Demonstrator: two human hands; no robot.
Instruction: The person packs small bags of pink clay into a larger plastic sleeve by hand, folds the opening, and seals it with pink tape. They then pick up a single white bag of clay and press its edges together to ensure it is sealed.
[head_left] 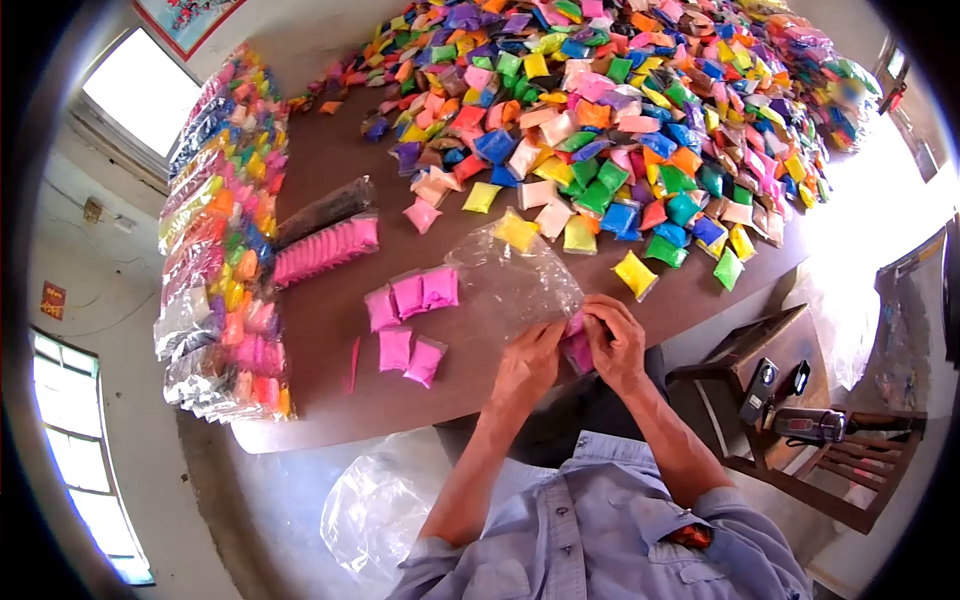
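A clear plastic bag (500, 275) lies flat on the table, and its near end reaches my hands. My left hand (532, 362) is closed on the edge of this bag. Close beside it, my right hand (615, 345) has its fingers pinched at the same bag end. Between the two hands shows a pink packet (577, 348), partly covered by the right fingers; which fingers bear it is hard to make out. More pink packets (408, 295) lie left of the bag in two small groups. A yellow packet (516, 230) is at the bag's far end.
A big heap of multicoloured packets (600, 130) covers the table's far side. Filled bags (225, 250) are stacked along the left edge. One bag of pink packets (327, 250) and a pink strip (353, 365) lie nearby. A wooden chair (770, 400) at right carries a bottle (808, 424).
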